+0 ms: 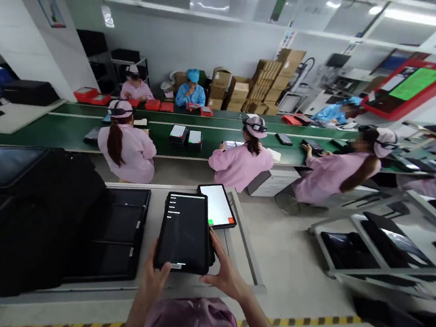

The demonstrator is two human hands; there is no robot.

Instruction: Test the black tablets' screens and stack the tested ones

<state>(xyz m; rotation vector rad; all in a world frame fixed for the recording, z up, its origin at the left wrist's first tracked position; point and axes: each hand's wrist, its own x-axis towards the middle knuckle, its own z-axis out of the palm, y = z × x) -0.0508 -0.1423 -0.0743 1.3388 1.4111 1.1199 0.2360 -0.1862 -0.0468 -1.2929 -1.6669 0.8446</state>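
A black tablet (183,236) with a short white text menu on its dark screen is between my two hands, above the grey cart top. At its lower left side, my left hand (154,273) is closed round the edge, thumb on the front near a small label. My right hand (226,269) grips the lower right side, thumb by the bottom corner and fingers along the edge. Another dark edge shows under the tablet, perhaps a second one. Just behind it lies a tablet (219,204) with a lit white screen and green and red corner marks.
Large black trays (120,229) and a black cloth (42,221) cover the cart's left part. Beyond runs a green workbench (158,143) where several people in pink and blue sit. A wheeled rack (374,266) with dark panels stands at the right. Cartons (238,92) are stacked behind.
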